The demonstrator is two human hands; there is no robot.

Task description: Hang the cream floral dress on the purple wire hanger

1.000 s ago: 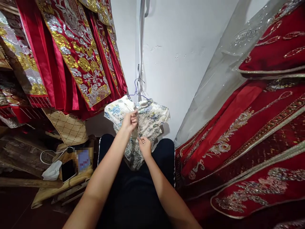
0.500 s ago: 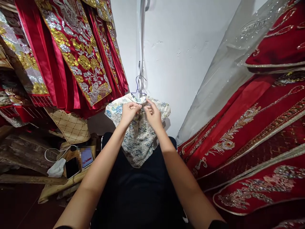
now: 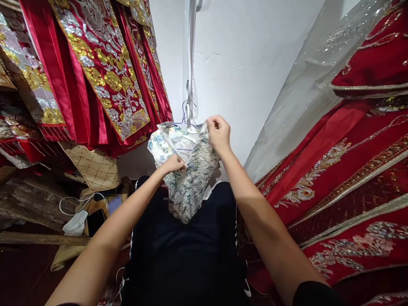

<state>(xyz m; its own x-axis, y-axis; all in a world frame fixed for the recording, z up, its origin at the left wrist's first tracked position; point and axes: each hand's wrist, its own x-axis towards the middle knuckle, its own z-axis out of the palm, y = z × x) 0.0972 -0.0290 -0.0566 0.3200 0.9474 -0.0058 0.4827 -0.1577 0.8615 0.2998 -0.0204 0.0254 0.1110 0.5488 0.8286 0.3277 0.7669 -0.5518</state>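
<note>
A white short-sleeved blouse (image 3: pixel 188 191) with a blue and green floral print hangs on a thin purple hanger (image 3: pixel 184 114) in front of me. Its front is pulled apart at the neck, so the inside of the back and the hanger's lower bar show. My left hand (image 3: pixel 174 165) is closed on the front edge of the blouse, low on the opening. Up at the shoulder on the right side, my right hand (image 3: pixel 219 132) pinches the blouse's fabric; its fingertips are slightly blurred.
Red embroidered garments (image 3: pixel 111 76) hang at the left, and more red beaded garments (image 3: pixel 318 170) at the right, beside a clear plastic cover (image 3: pixel 287 102). A wooden stand (image 3: pixel 63 255) at lower left carries a phone (image 3: pixel 95 222), a white tissue (image 3: pixel 75 223) and a cable. A white wall (image 3: pixel 242 51) lies behind.
My hands have moved apart from the collar. The left went down, drawing the blouse's front open; the right went up and right to the shoulder. The neck now gapes.
</note>
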